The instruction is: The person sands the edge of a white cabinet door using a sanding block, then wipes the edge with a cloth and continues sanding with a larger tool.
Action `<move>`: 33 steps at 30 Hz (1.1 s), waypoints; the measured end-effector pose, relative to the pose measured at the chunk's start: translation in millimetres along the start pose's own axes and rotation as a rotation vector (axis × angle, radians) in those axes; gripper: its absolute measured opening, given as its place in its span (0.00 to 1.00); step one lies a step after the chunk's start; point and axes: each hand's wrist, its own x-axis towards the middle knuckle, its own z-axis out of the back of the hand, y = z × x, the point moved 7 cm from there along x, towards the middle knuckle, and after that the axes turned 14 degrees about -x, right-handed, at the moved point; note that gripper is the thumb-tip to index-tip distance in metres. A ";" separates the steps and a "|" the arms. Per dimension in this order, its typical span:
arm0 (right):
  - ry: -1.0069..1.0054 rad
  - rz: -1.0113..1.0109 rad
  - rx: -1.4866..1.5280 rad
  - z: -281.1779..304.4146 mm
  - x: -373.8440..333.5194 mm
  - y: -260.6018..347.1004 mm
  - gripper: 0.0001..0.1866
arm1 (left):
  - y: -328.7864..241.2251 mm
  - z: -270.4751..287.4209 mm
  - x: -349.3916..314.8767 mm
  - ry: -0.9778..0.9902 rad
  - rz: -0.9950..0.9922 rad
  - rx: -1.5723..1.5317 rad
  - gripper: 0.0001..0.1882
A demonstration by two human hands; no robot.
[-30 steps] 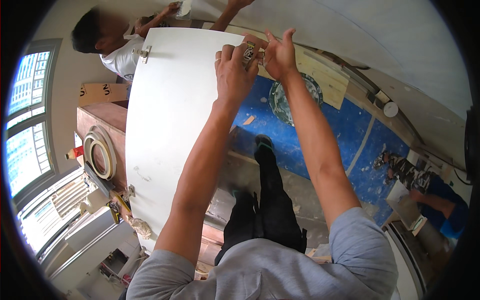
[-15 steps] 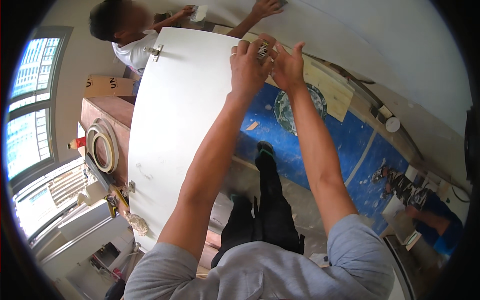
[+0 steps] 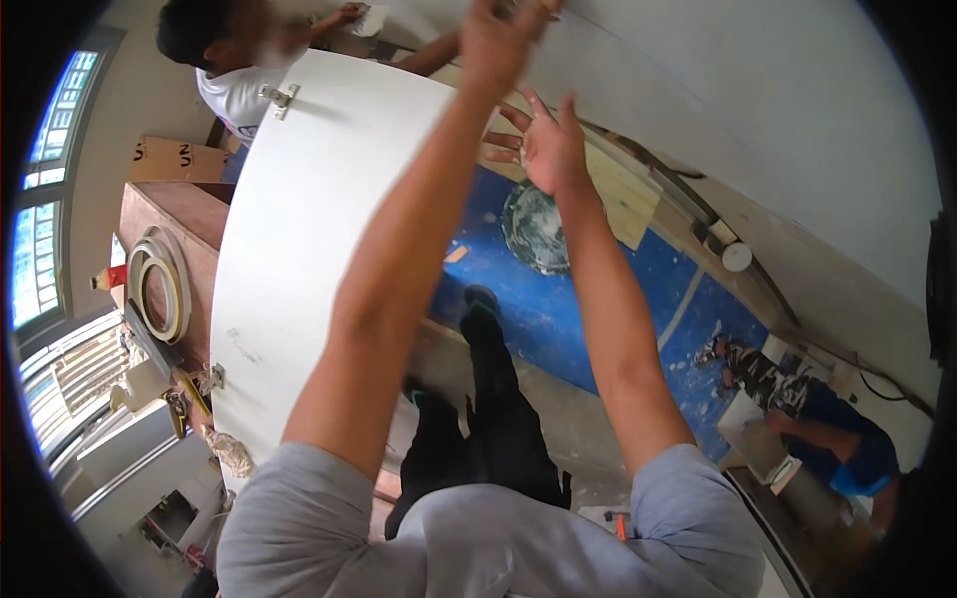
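Note:
My left hand [image 3: 498,45] is raised at the top edge in front of the white wall [image 3: 698,110]. Its fingers are curled and blurred, partly cut off by the frame, around something small that I cannot make out. Lower and to the right, my right hand [image 3: 548,149] is open and empty, palm turned up and fingers spread. Beneath my left forearm lies a large white door panel [image 3: 299,209] with metal hinges [image 3: 280,101] along its left edge. Past my right wrist, a round, plaster-smeared lid or bucket top [image 3: 528,227] shows on the blue floor covering.
At the upper left a person [image 3: 234,90] holds a scraper near the wall. Another person [image 3: 827,429] in camouflage trousers is low at the right. Rolls of edging strip [image 3: 158,289] rest on a brown wooden box [image 3: 179,219]. A cable runs along the wall's foot.
My hands, close together before at a small patterned thing, have parted. The left has moved up toward the wall; the right has dropped slightly and spread its fingers. The view has shifted right.

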 end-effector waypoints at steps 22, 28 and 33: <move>-0.416 -0.082 -0.340 -26.9 -4.0 -7.5 0.32 | -199.2 229.0 -463.8 -0.658 0.561 -0.425 0.33; -0.287 -0.162 -0.436 -77.1 -46.8 -53.9 0.24 | -226.2 218.9 -515.4 -0.740 0.494 -0.407 0.33; -0.168 -0.276 -0.428 -114.6 -90.7 -103.1 0.17 | -230.8 211.8 -540.2 -0.823 0.445 -0.430 0.34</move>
